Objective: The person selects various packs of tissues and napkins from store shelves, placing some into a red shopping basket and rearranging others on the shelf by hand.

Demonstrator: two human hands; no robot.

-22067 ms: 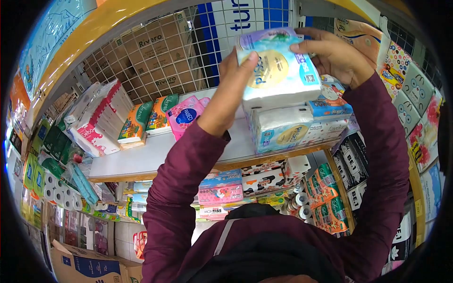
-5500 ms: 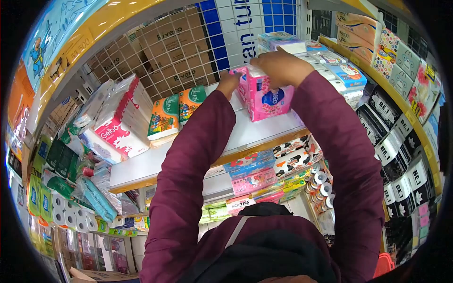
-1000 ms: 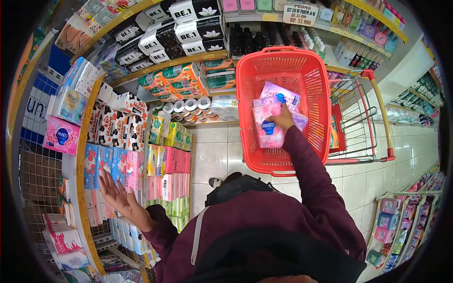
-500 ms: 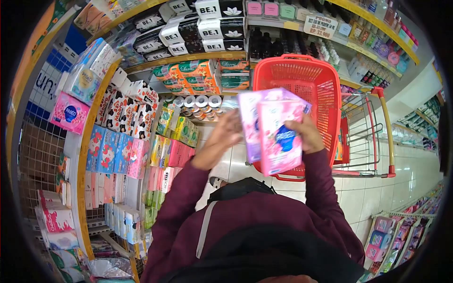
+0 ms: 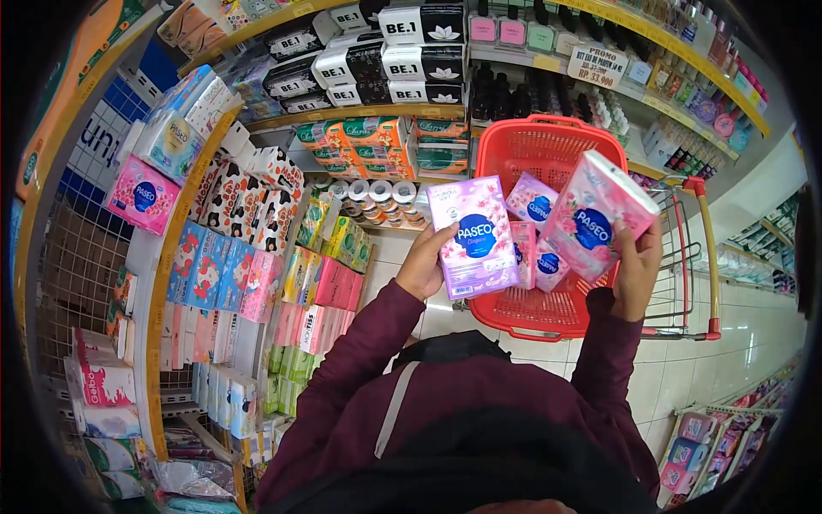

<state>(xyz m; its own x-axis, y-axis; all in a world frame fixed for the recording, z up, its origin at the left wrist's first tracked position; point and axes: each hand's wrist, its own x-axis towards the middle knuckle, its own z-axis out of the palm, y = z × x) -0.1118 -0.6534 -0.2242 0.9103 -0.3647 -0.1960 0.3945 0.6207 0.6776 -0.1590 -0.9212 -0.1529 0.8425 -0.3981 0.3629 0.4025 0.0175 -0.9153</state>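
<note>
My left hand (image 5: 422,264) grips a purple Paseo tissue pack (image 5: 473,237) by its left edge, with the printed face up. A pink Paseo pack (image 5: 591,218), tilted over the right part of the red basket (image 5: 550,128), is held in my right hand (image 5: 635,265). Several smaller-looking Paseo packs lie inside the basket between the two held ones, among them a purple pack (image 5: 533,199) and a pink pack (image 5: 523,248). The purple pack in my left hand overlaps the basket's left side.
Shelves of tissue packs (image 5: 205,265) stand on the left. Black-and-white BE.1 packs (image 5: 424,60) and cosmetic bottles (image 5: 511,30) fill the shelves ahead. A wire cart (image 5: 706,257) with a yellow-and-red handle is right of the basket. Another product rack (image 5: 685,445) stands at the lower right.
The two packs, together in my right hand before, are now apart: my left hand has taken the purple one, and my right hand has moved right with the pink one. Packs inside the basket are now visible.
</note>
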